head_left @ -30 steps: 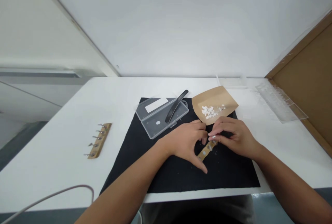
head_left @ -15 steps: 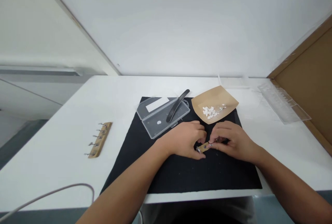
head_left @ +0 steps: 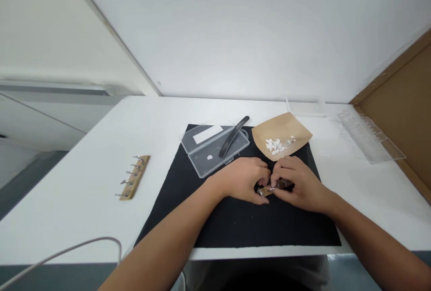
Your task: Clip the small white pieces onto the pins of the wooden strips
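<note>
You look partway along. Your white table [head_left: 84, 178] reaches well out to the left, its front edge just past the black mat [head_left: 242, 230]. The mat leaves you room in front of your hands; behind them, the open plastic case [head_left: 201, 169] and brown paper tray [head_left: 266, 130] limit you. Your left hand [head_left: 247, 181] is half curled, your right hand [head_left: 298, 183] drawn to a pinch. A board with metal clips [head_left: 135, 179] sits apart, left of the mat. The short strip [head_left: 267, 191] is over the mat, its end in your left grip, seemingly unfinished; your right fingertips pinch a tiny pale bit [head_left: 272, 188], unclear to me. Loose white pieces [head_left: 274, 146] are left in the tray
</note>
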Demonstrator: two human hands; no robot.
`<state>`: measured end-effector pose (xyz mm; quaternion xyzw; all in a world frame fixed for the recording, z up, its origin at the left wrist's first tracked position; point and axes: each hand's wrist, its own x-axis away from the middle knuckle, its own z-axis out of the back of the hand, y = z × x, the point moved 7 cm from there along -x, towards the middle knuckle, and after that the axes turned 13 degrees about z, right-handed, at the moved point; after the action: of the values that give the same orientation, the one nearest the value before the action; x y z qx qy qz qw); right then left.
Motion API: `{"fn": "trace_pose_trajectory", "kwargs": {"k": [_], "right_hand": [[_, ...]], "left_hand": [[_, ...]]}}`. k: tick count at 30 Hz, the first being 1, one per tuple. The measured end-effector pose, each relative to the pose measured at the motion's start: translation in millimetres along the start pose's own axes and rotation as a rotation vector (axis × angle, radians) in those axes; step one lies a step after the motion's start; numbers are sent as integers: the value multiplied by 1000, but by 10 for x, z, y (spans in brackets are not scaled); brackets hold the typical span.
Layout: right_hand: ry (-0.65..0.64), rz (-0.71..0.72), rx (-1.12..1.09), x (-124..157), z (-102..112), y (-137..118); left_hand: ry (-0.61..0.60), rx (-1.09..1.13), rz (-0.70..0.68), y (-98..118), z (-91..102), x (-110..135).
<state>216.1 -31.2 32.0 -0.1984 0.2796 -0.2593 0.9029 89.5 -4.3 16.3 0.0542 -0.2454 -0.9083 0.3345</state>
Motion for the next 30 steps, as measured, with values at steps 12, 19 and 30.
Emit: {"fn": "trace_pose_trajectory", "kwargs": {"k": [12,19,30], "right_hand": [[-68,-29,-78,-2,-49,-9],[-72,16,-60,3,-62,-10],[-118,23,42,22,-124,32]], "left_hand": [[-10,-26,0,-2,-11,-12],[2,2,3,-7,-12,-3],[21,26,6,0,0,3]]}}
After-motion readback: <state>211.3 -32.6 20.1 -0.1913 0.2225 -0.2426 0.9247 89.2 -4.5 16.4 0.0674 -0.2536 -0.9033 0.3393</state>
